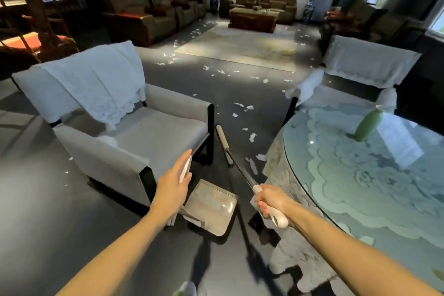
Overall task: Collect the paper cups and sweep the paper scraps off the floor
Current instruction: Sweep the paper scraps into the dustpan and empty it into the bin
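White paper scraps [252, 137] lie scattered over the dark floor, from beside the table back to the far rug. My right hand [271, 204] grips the white end of a long broom handle. The broom's head [224, 143] rests on the floor between the armchair and the table. My left hand [174, 184] holds the white upright handle of a metal dustpan [211, 204], pinched between thumb and fingers. The pan sits low in front of me with a few scraps in it. A blurred pale object [187, 289] shows at the bottom edge; I cannot tell whether it is a cup.
A grey armchair [134, 142] with a white lace cloth stands close on the left. A round glass-topped table [360, 175] with a green bottle [367, 125] is on the right, and a second chair [367, 65] stands behind it. Sofas and a coffee table [252, 19] stand at the back.
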